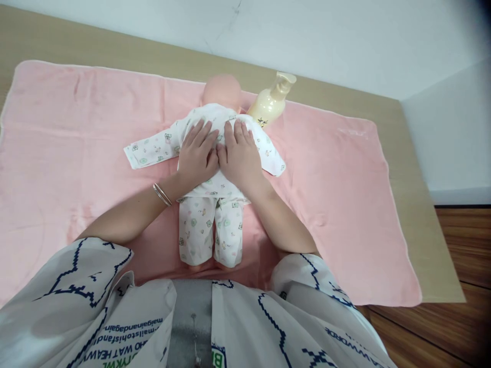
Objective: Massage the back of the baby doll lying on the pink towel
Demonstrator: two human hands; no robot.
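A baby doll (221, 91) lies stretched out on a pink towel, its bare head toward the wall. It wears a white printed top (153, 148) and matching trousers (196, 230); the sleeves spread to both sides. My left hand (197, 156) rests flat on the left half of the doll's upper body, fingers extended. Beside it, my right hand (241, 156) lies flat on the right half, with the two thumbs close together near the middle. Both hands hold nothing. A silver bangle (162, 194) circles my left wrist.
A cream pump bottle (268, 105) leans or lies by the doll's head, on the right. The pink towel (337, 204) covers most of the wooden table (418, 204). A white wall (345, 46) runs along the back, and brown flooring (464, 250) shows at the right.
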